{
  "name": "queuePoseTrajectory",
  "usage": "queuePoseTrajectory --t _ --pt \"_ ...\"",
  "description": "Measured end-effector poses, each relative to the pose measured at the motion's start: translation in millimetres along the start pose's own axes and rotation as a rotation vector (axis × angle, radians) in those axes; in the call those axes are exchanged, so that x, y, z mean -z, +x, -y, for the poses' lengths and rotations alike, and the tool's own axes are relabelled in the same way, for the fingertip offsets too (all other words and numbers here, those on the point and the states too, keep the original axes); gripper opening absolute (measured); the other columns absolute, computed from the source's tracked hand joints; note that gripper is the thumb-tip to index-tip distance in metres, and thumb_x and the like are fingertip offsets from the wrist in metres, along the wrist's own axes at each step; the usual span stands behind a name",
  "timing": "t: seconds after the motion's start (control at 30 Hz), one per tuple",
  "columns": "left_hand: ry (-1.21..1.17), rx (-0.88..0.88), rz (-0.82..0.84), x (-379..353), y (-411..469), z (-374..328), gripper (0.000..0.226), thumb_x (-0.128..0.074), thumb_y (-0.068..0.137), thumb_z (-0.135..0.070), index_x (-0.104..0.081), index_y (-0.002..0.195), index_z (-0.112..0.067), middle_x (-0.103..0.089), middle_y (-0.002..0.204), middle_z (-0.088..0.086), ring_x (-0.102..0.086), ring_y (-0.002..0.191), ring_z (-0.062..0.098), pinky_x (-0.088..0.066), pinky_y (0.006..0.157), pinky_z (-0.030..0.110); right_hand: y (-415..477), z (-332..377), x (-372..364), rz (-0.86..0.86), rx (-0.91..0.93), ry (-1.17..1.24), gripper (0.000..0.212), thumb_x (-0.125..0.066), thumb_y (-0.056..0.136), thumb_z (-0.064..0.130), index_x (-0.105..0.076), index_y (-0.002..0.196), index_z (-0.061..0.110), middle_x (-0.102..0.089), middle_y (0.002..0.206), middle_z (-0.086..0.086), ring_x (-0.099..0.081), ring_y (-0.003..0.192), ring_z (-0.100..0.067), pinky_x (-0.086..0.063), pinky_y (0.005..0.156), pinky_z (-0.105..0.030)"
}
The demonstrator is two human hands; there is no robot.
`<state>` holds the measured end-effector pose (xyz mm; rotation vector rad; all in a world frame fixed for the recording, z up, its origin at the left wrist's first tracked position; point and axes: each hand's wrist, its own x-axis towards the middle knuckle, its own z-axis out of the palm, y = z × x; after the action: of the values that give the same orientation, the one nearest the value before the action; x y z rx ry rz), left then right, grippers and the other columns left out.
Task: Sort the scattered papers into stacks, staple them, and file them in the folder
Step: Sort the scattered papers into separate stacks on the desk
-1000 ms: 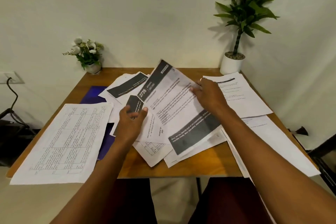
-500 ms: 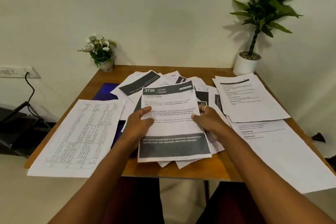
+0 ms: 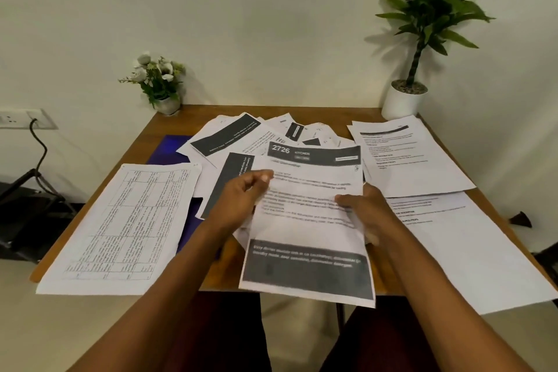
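Paper sheet [image 3: 308, 229], dark-banded, in left hand [image 3: 241, 199], right hand [image 3: 367, 210].

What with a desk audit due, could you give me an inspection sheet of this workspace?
Surface: wooden table, mostly under paper.
Job's things: sheet headed 2726 held up; grid sheet left; text sheets right; blue folder under papers; stapler not seen.
Clutter: loose pile of papers mid-table.
Hands: left hand and right hand each pinch the sheet's side.
Cables: black cable from wall socket, far left.
Surroundings: flower pot, tall plant, pale wall.
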<state>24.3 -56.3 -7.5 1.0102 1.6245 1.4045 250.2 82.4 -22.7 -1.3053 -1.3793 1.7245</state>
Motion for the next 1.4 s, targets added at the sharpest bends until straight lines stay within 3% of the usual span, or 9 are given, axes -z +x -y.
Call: queuePoseTrajectory --t 0.17,0.37,0.47,0.67,0.8,0.93,1.1,1.3,1.4 --pt "0.754 -0.192 -0.046 6.2 70.1 4.8 0.028 -0.053 0.104 -0.020 -0.060 0.131 -0.026 -0.060 0.141 -0.001 -0.060 0.123 0.019 -0.051 0.102 0.035 -17.2 -0.8 23.0 -0.148 0.013 -0.044 0.025 -0.063 0.091 -0.007 -0.065 0.105 0.014 -0.073 0.092 0.004 -0.071 0.079 -0.014 -0.053 0.052 -0.018" --pt "1.268 -0.069 0.331 0.7 141.3 9.5 0.078 -0.064 0.089 -0.064 -0.036 0.154 -0.032 -0.035 0.163 -0.002 -0.034 0.149 0.028 -0.019 0.123 0.059 -22.6 -15.4 18.3 -0.170 0.038 -0.161 0.033 -0.059 0.088 -0.006 -0.068 0.107 0.019 -0.077 0.096 0.003 -0.075 0.082 -0.018 -0.059 0.062 -0.027" --pt "1.337 -0.087 0.343 -6.4 155.4 11.3 0.088 -0.063 0.084 -0.071 -0.031 0.157 -0.032 -0.032 0.164 0.002 -0.031 0.149 0.031 -0.021 0.121 0.060 -22.5 -19.2 16.6 -0.167 0.056 -0.192 0.035 -0.055 0.087 -0.005 -0.068 0.107 0.020 -0.078 0.088 0.007 -0.075 0.081 -0.017 -0.058 0.064 -0.026" --pt "1.341 -0.081 0.327 -12.8 163.5 3.8 0.063 -0.069 0.088 -0.057 -0.053 0.144 -0.031 -0.051 0.151 0.002 -0.040 0.143 0.030 -0.016 0.118 0.059 -19.8 -16.9 18.3 -0.163 0.076 -0.167 0.034 -0.056 0.089 -0.006 -0.067 0.111 0.018 -0.075 0.092 0.008 -0.072 0.074 -0.006 -0.052 0.052 -0.016" --pt "1.371 -0.174 0.254 -11.9 154.6 -8.0 0.028 -0.069 0.093 -0.045 -0.072 0.114 -0.026 -0.065 0.125 0.000 -0.053 0.123 0.025 -0.032 0.108 0.047 -18.6 -15.4 20.3 -0.199 0.129 -0.195 0.027 -0.061 0.088 0.000 -0.067 0.102 0.022 -0.075 0.095 0.010 -0.069 0.077 -0.003 -0.049 0.054 -0.015" --pt "1.089 -0.102 0.203 -0.4 144.2 -24.6 0.018 -0.062 0.098 -0.031 -0.067 0.098 -0.014 -0.068 0.098 0.003 -0.064 0.096 0.024 -0.049 0.081 0.035 -18.8 -16.1 18.8 -0.202 0.164 -0.105 0.019 -0.065 0.092 0.008 -0.065 0.096 0.026 -0.074 0.090 0.015 -0.071 0.072 0.001 -0.055 0.059 -0.017" --pt "0.669 -0.027 0.092 24.6 107.9 -48.6 0.020 -0.055 0.104 -0.037 -0.062 0.107 -0.019 -0.068 0.099 -0.006 -0.068 0.088 0.014 -0.049 0.065 0.023 -15.7 -13.2 11.7 -0.205 0.166 0.042 0.012 -0.069 0.094 0.016 -0.068 0.104 0.022 -0.078 0.097 0.008 -0.076 0.083 -0.012 -0.061 0.076 -0.034" --pt "0.097 0.142 0.003 25.7 53.8 -23.9 0.016 -0.053 0.106 -0.023 -0.063 0.117 -0.018 -0.077 0.106 0.006 -0.077 0.090 0.023 -0.063 0.082 0.047 -10.4 -13.1 -5.6 -0.138 0.134 0.252 0.025 -0.068 0.097 0.024 -0.066 0.120 0.016 -0.077 0.108 -0.001 -0.075 0.096 -0.024 -0.060 0.086 -0.045" --pt "-0.056 0.185 0.020 9.5 29.8 -8.9 0.016 -0.054 0.105 -0.020 -0.065 0.116 -0.014 -0.077 0.108 0.009 -0.076 0.094 0.027 -0.062 0.081 0.045 -6.7 -15.1 -13.0 -0.095 0.103 0.311 0.029 -0.067 0.097 0.020 -0.062 0.125 0.014 -0.076 0.113 -0.004 -0.074 0.101 -0.028 -0.058 0.089 -0.050"
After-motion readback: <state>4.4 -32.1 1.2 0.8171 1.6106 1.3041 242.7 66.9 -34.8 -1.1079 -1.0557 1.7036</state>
